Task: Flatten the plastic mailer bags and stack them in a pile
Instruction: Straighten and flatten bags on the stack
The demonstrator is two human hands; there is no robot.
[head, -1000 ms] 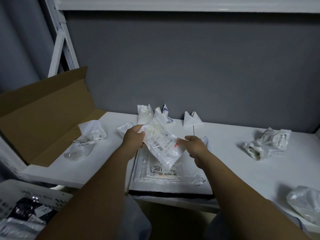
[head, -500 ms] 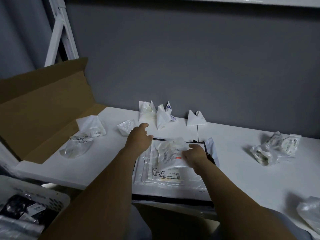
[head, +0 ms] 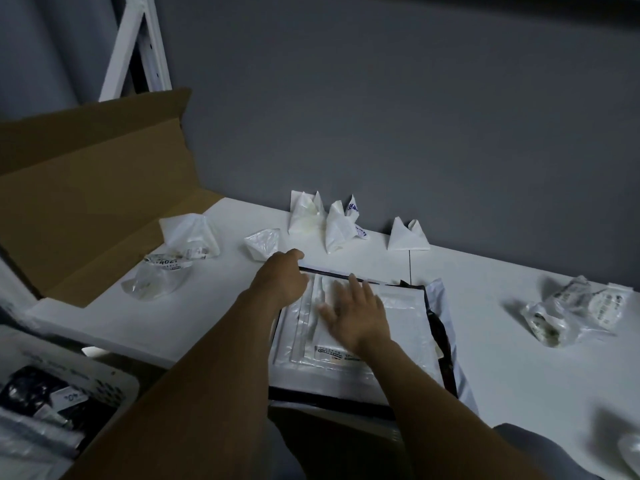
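A pile of flattened mailer bags (head: 398,327) lies on the white table (head: 502,358) in front of me. My right hand (head: 353,313) lies flat on the top bag of the pile, fingers spread and straight, pressing it down. My left hand (head: 280,278) rests at the pile's far left corner with its fingers reaching forward; what they touch is hidden. Crumpled clear bags lie at the left (head: 156,282) and at the right (head: 571,313). Several folded white bags (head: 308,213) stand along the wall, and a small crumpled one (head: 263,242) sits just beyond my left hand.
An open cardboard box (head: 86,209) stands at the table's left end. A white bin with dark bags (head: 45,407) sits low on the left. A white shelf post (head: 138,46) rises behind the box. Another clear bag (head: 630,452) shows at the lower right edge.
The labelled bag that both hands held up now lies on the pile. My right hand has opened and presses it flat. My left hand let go and moved to the pile's far left corner.
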